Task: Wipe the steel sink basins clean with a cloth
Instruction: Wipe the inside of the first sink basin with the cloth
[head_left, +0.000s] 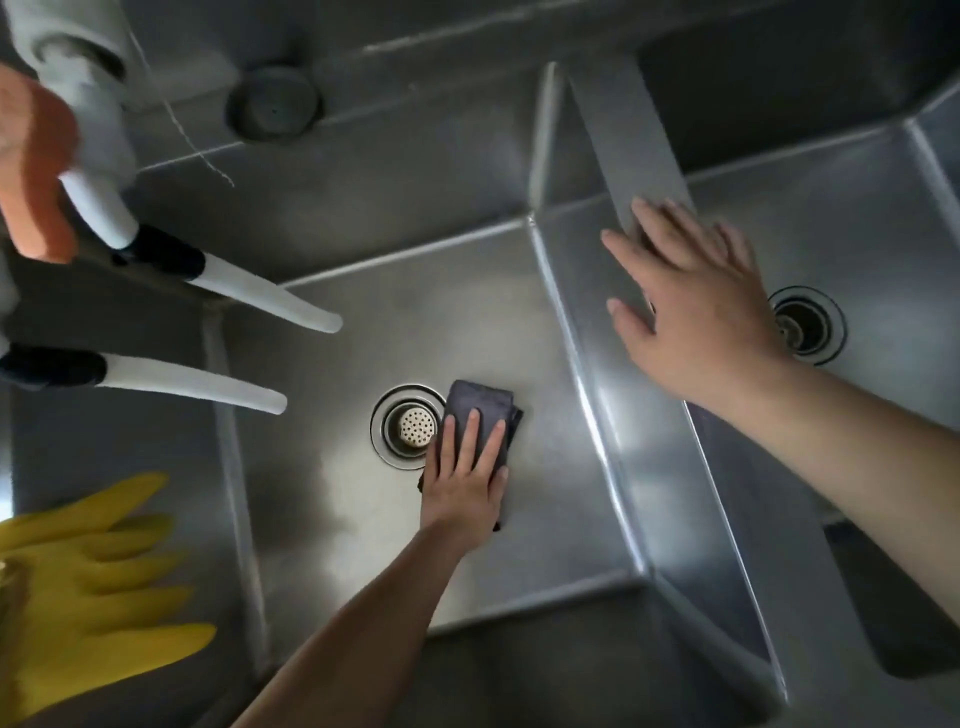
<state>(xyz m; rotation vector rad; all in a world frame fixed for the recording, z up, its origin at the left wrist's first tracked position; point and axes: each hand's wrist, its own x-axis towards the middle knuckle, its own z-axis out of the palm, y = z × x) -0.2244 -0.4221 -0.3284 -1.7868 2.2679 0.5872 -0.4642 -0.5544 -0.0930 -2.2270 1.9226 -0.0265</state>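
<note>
The cloth (480, 410) — dark grey and folded — lies flat on the floor of the left basin (332, 519), touching the right edge of its drain (408, 426), whose pale perforated strainer sits in the middle of the steel ring. The left hand (467, 478) presses down on the cloth with its fingers straight and slightly apart, pointing away from the person; the near part of the cloth is hidden under the palm. To the right of the drain, the steel divider (639, 156) between the two basins rises, and the right hand (696, 306) rests on its top with the fingers spread flat, gripping nothing. Beyond the divider lies the right basin (883, 218), with its own dark drain hole (808, 325) partly covered by the right hand. To the left of the drain, two white spouts (260, 296) with dark collars reach out over the left basin, one above the other. Further left, at the near corner, a yellow rubber glove (93, 587) lies on the sink rim — and at the far left corner an orange sponge (36, 171) shows, blurred.
</note>
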